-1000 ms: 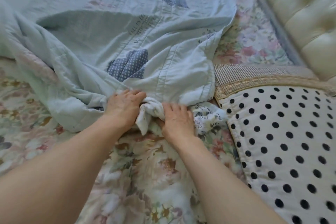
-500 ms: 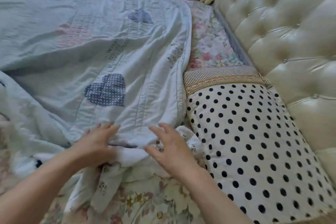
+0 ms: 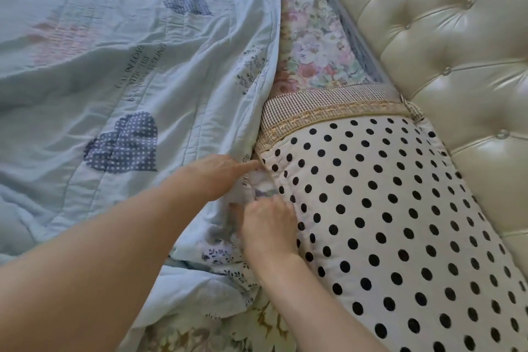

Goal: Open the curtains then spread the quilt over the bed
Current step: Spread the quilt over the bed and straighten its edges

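Quilt corner being settled beside the pillow.
Right hand pinches the quilt edge, fingers curled; left hand, fingers straight, presses it against the polka-dot pillow (apparently squaring the corner); beyond, the quilt covers most of the bed.

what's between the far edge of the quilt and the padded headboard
In the head view, a bare strip of flowered bedsheet lies between the quilt edge and the headboard; nearer, the dotted pillow fills that gap.
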